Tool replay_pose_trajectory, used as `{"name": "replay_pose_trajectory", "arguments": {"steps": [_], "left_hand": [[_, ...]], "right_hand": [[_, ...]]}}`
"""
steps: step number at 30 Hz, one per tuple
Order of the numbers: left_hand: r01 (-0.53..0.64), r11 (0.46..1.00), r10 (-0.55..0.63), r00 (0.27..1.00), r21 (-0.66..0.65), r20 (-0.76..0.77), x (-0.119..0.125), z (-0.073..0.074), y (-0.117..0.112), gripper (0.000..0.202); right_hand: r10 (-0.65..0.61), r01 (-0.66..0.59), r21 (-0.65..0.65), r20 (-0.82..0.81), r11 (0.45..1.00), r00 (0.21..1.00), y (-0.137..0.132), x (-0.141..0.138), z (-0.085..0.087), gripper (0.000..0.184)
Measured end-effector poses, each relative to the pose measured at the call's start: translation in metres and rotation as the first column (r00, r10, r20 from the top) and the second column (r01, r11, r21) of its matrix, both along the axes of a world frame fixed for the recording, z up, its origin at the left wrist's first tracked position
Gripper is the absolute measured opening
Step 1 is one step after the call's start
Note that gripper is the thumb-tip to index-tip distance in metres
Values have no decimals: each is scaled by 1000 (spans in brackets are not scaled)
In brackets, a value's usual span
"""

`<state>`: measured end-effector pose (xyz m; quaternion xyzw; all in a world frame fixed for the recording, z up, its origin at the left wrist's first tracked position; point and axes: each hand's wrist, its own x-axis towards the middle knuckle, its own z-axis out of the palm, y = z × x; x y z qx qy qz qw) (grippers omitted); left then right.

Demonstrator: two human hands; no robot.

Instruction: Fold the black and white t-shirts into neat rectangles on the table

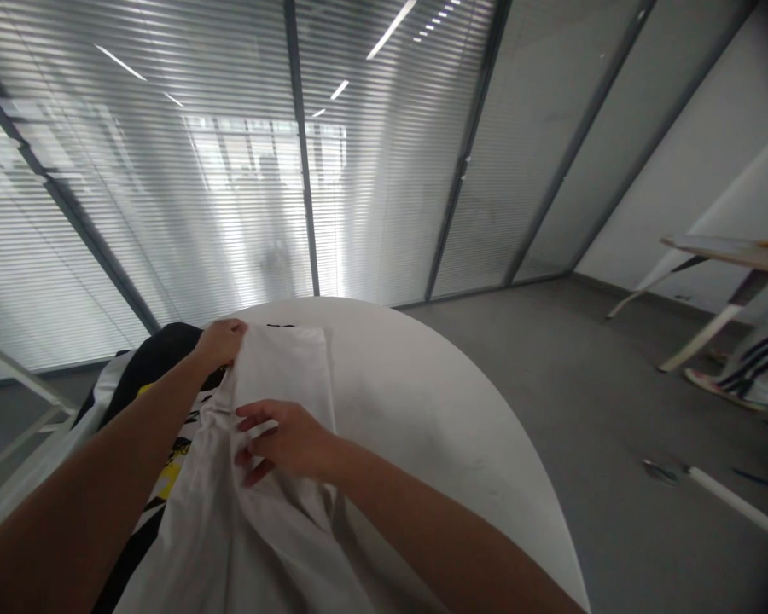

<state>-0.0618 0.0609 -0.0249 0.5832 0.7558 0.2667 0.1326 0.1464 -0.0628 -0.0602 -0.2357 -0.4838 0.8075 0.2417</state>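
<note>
A white garment [285, 367] lies partly folded over on a round table, its lower part creased and spilling toward me. At its far left corner, my left hand [223, 343] is closed on the cloth edge. My right hand [291, 439] rests lightly over the middle of the garment, fingers apart and slightly curled, near a fold. To the left, cloth with a black, yellow and white print [176, 465] shows from under the white layer; whether it is the same garment I cannot tell.
The white round table [435, 409] extends right of the cloth. A black item [160, 354] sits at its left edge. Glass partitions with blinds [384, 188] stand behind. At right are a wooden-topped table [730, 251], a person's striped leg and shoe [742, 379], and a white tube [736, 503] on the floor.
</note>
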Motion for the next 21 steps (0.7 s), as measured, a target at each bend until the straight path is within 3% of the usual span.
{"name": "replay_pose_trajectory", "arguments": {"steps": [5,7,9,11,13,16,19,21], "left_hand": [[3,999,-12,968,-36,-252,-4,-7,4,34],[-11,997,-19,920,-75,-391,-1,-12,2,40],[-38,995,-18,850,-96,-527,3,-15,-2,43],[-76,993,10,812,-89,-583,7,-15,-6,44],[-114,988,34,826,-108,-562,10,-12,-9,48],[-133,959,0,883,-251,-469,9,-5,-12,61],[-114,930,-53,898,-349,-436,7,-3,-16,61],[-72,938,-98,884,-340,-458,6,-4,-18,51]], "right_hand": [[154,-153,-17,74,988,985,-5,5,11,32],[164,-187,89,217,978,962,-1,8,15,24],[19,-156,283,435,946,900,6,14,18,23],[-239,-111,500,584,859,776,15,22,19,26],[-467,-143,668,641,730,610,25,34,18,32],[-629,-375,740,672,558,390,39,53,17,41],[-616,-530,697,701,483,359,47,65,18,51],[-591,-571,673,721,471,362,48,68,18,54]]}}
